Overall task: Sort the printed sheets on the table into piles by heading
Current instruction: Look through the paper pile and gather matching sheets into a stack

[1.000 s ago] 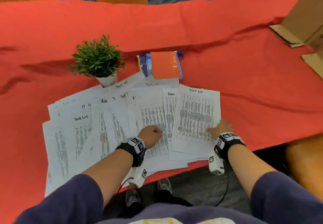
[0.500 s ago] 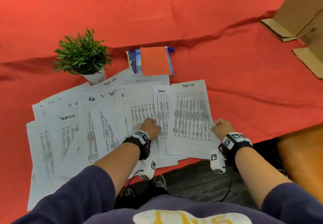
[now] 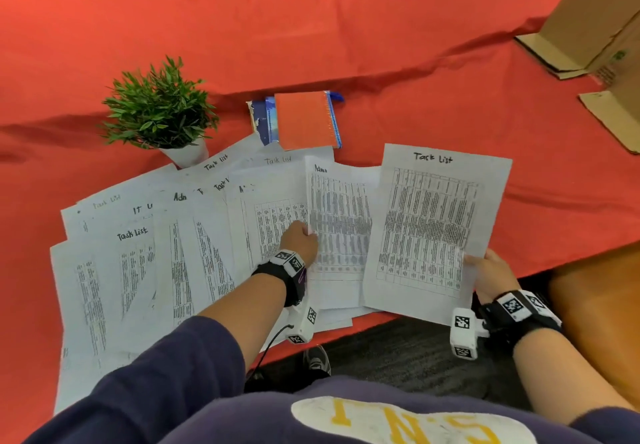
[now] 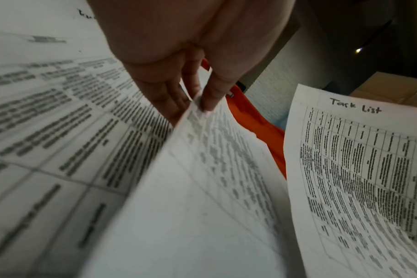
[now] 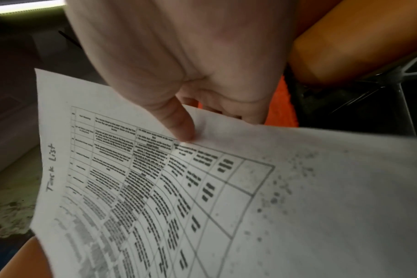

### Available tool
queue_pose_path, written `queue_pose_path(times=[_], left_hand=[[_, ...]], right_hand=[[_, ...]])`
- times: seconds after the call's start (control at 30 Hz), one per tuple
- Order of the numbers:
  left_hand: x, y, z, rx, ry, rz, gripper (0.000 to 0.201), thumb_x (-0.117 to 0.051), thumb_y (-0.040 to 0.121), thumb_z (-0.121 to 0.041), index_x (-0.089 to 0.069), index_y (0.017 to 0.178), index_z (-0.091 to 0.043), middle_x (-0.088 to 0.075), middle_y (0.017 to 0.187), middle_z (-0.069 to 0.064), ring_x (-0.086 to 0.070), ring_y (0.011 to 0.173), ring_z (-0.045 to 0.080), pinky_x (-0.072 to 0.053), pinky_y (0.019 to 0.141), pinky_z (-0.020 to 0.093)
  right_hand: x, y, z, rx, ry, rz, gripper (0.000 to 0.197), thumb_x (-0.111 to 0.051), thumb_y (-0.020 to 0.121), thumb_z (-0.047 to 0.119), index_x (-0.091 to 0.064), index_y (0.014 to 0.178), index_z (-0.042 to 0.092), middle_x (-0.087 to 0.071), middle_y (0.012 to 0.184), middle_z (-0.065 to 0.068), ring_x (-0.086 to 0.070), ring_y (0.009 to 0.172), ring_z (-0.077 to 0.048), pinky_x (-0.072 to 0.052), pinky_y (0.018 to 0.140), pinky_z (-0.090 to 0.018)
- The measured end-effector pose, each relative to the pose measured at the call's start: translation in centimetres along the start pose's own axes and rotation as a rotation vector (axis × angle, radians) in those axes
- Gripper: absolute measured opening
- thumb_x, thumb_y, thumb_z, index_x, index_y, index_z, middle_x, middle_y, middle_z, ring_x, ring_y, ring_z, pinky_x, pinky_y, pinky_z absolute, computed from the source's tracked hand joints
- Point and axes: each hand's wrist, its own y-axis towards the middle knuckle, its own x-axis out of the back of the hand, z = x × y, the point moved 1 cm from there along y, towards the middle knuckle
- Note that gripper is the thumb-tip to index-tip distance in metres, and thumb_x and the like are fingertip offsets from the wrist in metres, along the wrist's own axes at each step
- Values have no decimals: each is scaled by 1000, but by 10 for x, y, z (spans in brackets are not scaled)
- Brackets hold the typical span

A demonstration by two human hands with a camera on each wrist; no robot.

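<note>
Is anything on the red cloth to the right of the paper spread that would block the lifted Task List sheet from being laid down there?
Nothing visible does. The right hand holds the white printed Task List sheet above bare red tablecloth; the brown cardboard boxes stand farther back at the right.

Left hand [image 3: 300,240] and right hand [image 3: 491,272] each pinching paper.

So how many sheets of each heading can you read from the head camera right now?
Task List sheets: 6 (one faint)
Adm sheets: 3 (one shows only an "A")
IT sheets: 1
Total: 10 readable headings; one more shows a lone "T", too covered to class.
</note>
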Motion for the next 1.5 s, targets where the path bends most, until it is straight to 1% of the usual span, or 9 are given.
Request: queue_pose_path(times=[0.23,0.4,0.53,0.6,0.7,0.83,1.0,1.3,1.5], left_hand=[[49,-11,14,-27,-289,-59,14,-49,94,-6,-48,104,-16,-60,93,8,-47,58,14,-39,48,21],[67,-28,9,-3,-502,-12,19,-54,93,-6,-48,107,-17,-57,87,2,-45,61,14,-39,52,24],[72,-32,8,-3,-558,40,17,-56,89,-4,-53,100,-17,-66,95,12,-53,68,20,-42,57,25],[75,-34,10,-6,-582,57,16,-57,86,-5,-58,94,-18,-71,94,16,-58,73,24,-46,67,35],[81,-34,15,28,-621,35,12,-53,88,-26,-61,89,-17,-68,90,15,-57,81,28,-45,76,40],[87,-37,18,96,-547,4,79,-38,77,-80,-53,126,-19,-63,115,-2,-59,107,20,-47,93,40],[93,-36,41,-5,-304,-150,37,-54,95,-29,-51,129,-13,-55,132,3,-48,127,24,-39,104,39],[138,-34,104,225,-347,-294,38,-53,94,-22,-51,132,-14,-53,136,5,-50,121,26,-38,105,44],[141,-40,103,262,-424,-276,38,-51,96,-13,-48,134,-7,-49,123,-2,-46,109,19,-36,101,39]], right_hand=[[-47,-22,30,69,70,139,33,-46,99,10,-53,131,3,-62,123,-15,-60,112,-33,-46,99,-46],[-104,-24,43,82,-138,329,14,-54,95,26,-64,105,27,-67,115,-2,-61,108,-26,-48,96,-49],[-135,-36,59,224,-246,389,11,-61,90,26,-59,99,22,-68,102,-4,-61,92,-24,-50,67,-33],[-143,-32,59,241,-238,396,22,-71,79,31,-54,93,29,-70,104,-5,-66,95,-26,-54,77,-41],[-151,-33,58,222,-230,406,32,-76,75,30,-50,93,32,-72,105,-6,-69,94,-29,-53,88,-52],[-170,-55,62,239,-212,401,30,-69,86,18,-51,107,29,-70,107,0,-69,94,-20,-54,87,-42],[-186,-72,52,273,-321,461,24,-64,90,25,-56,111,16,-70,103,-1,-67,89,-15,-54,77,-30],[-137,-14,33,83,-801,-36,58,-73,82,26,-46,131,10,-32,145,-19,-28,136,-36,-34,106,-45],[-131,24,13,-20,-906,-49,84,-88,51,41,-53,119,7,-58,124,-17,-57,109,-35,-53,90,-45]])
